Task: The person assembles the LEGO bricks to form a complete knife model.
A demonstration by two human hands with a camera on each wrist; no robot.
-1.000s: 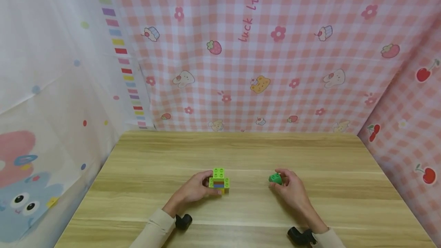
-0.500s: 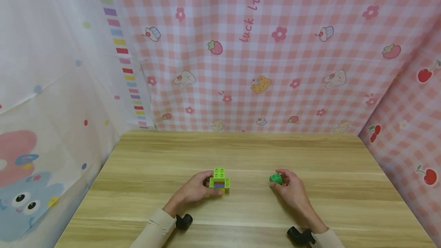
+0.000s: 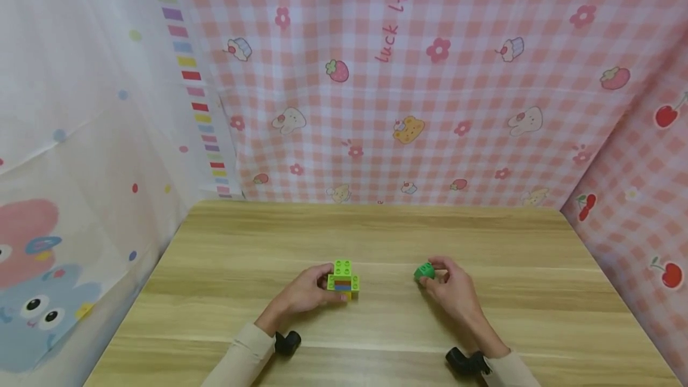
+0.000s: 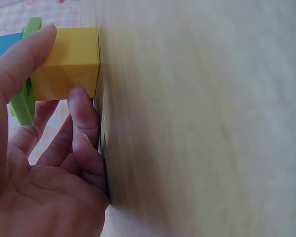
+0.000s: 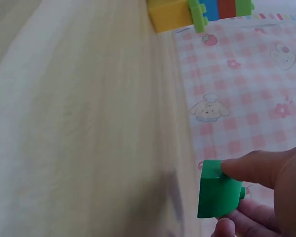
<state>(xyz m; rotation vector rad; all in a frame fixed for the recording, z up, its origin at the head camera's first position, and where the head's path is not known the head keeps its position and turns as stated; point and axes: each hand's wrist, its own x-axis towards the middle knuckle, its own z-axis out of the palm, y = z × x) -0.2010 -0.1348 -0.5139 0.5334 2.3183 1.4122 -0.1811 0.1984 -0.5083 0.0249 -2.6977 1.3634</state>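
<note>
A small tower of toy building bricks [image 3: 343, 267] stands upright on the table, gripped by my left hand [image 3: 309, 288] from its left side. Its base is a yellow brick [image 4: 76, 47], seen close up in the left wrist view with the thumb across the lime-green plate [image 4: 23, 103] above it. Higher up come blue, reddish-brown and lime-green layers. To the right, my right hand [image 3: 457, 292] pinches a green brick [image 3: 423, 272] between thumb and fingers. In the right wrist view this brick [image 5: 217, 195] has a slanted face and a stud pointing up, and it hangs above the tabletop.
The wooden table [image 3: 376, 339] ends at a pink checked curtain [image 3: 376, 154] behind. A white patterned curtain [image 3: 97, 154] hangs on the left. Black wrist-camera mounts [image 3: 288, 344] sit below both wrists.
My right hand has lifted the green brick slightly and shifted it a little left toward the tower, tilting it. My left hand and the tower hold their place; the head view has tipped slightly.
</note>
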